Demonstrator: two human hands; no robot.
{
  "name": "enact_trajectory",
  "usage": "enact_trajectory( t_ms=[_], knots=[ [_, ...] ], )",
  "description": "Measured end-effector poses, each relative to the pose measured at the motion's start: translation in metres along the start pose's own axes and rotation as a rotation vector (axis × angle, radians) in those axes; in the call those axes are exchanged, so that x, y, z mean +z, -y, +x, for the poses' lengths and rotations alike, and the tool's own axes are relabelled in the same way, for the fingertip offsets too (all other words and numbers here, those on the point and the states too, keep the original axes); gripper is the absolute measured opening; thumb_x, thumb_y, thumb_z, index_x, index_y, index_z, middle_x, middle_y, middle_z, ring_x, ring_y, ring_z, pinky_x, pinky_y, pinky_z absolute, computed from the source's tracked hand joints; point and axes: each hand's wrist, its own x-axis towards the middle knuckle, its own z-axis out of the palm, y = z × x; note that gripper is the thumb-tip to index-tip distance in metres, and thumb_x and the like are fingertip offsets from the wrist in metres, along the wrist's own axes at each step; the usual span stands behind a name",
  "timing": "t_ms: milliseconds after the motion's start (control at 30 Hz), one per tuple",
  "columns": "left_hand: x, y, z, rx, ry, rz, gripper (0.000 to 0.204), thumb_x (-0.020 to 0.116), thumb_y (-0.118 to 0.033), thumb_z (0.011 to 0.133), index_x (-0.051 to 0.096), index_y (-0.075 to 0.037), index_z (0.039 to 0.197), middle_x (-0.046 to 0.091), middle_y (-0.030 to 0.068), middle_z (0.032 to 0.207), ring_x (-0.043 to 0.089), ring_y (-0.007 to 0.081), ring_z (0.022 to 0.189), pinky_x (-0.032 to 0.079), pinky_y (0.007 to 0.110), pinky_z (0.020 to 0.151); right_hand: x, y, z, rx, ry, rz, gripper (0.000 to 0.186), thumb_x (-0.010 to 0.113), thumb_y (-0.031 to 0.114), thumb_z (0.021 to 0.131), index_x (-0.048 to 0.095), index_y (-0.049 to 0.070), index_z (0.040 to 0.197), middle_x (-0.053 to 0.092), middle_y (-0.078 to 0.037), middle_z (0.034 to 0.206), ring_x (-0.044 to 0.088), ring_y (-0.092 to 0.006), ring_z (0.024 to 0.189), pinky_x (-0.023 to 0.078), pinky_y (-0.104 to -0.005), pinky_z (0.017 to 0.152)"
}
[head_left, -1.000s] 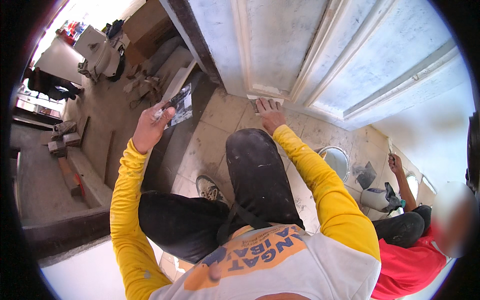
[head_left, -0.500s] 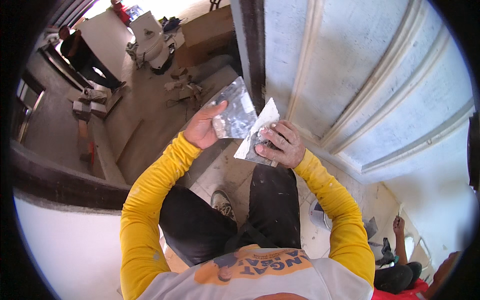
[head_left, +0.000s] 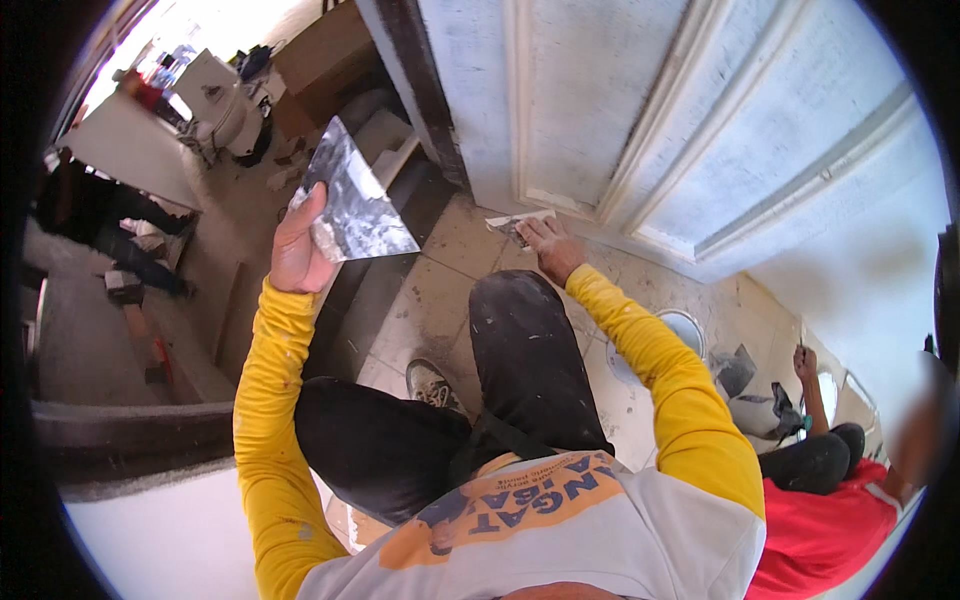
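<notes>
My left hand (head_left: 302,245) grips a flat, shiny metal putty plate (head_left: 360,205) by its edge, thumb on top; white putty is smeared on it. The plate is held up at the left, near the dark door frame. My right hand (head_left: 555,248) is closed on a putty knife (head_left: 508,222), its thin blade coated white. That blade is low by the bottom edge of a white panelled door (head_left: 590,110); whether it touches the door I cannot tell. The knife's handle is mostly hidden under my fingers.
A bucket (head_left: 680,330) stands on the tiled floor beyond my right forearm. At the lower right a person in a red shirt (head_left: 830,525) sits by the wall. Another person (head_left: 110,215) stands at the left, near a toilet (head_left: 225,105) and a cardboard box (head_left: 325,60).
My hands have moved apart: the plate went left and up, while the putty knife dropped toward the door's lower edge. The view has shifted right, showing more of the person in red.
</notes>
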Motion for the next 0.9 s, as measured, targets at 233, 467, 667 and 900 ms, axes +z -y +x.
enact_trajectory(
  t_ms=[233,467,667,900],
  knots=[
    [-0.021,0.008,0.004,-0.06,-0.113,0.075,0.035,0.059,-0.017,0.097,0.057,-0.004,0.129,0.064,0.009,0.126,0.062,0.0241,0.115,0.047,0.04,0.103,0.05,0.0,-0.033,0.554,0.125,0.067,0.052,0.053,0.015,0.088,0.044,0.005,0.138,0.054,-0.018,0.131,0.053,-0.0373,0.121,0.043,-0.0459,0.102],
    [-0.029,0.011,0.008,-0.101,-0.132,0.069,0.035,0.054,-0.018,0.1,0.054,-0.005,0.132,0.063,0.0093,0.125,0.062,0.0256,0.114,0.047,0.044,0.1,0.017,-0.009,0.007,1.005,0.069,0.223,0.056,0.048,0.015,0.091,0.036,-0.004,0.142,0.047,-0.026,0.14,0.05,-0.0413,0.126,0.041,-0.0435,0.105],
    [-0.032,0.01,0.004,-0.118,-0.137,0.135,0.034,0.053,-0.019,0.1,0.055,-0.003,0.13,0.062,0.0101,0.126,0.061,0.0263,0.115,0.047,0.044,0.1,-0.011,-0.015,0.054,1.172,0.255,0.49,0.054,0.049,0.022,0.091,0.047,0.001,0.14,0.037,-0.027,0.149,0.043,-0.0391,0.134,0.039,-0.0406,0.109],
    [-0.039,0.005,0.009,-0.16,-0.094,0.124,0.033,0.051,-0.018,0.101,0.055,-0.004,0.13,0.062,0.0093,0.128,0.059,0.0265,0.116,0.046,0.045,0.102,0.028,-0.042,0.116,1.231,0.261,0.574,0.046,0.051,0.029,0.09,0.061,0.007,0.13,0.051,-0.015,0.143,0.043,-0.0357,0.136,0.039,-0.0424,0.108]
  ],
)
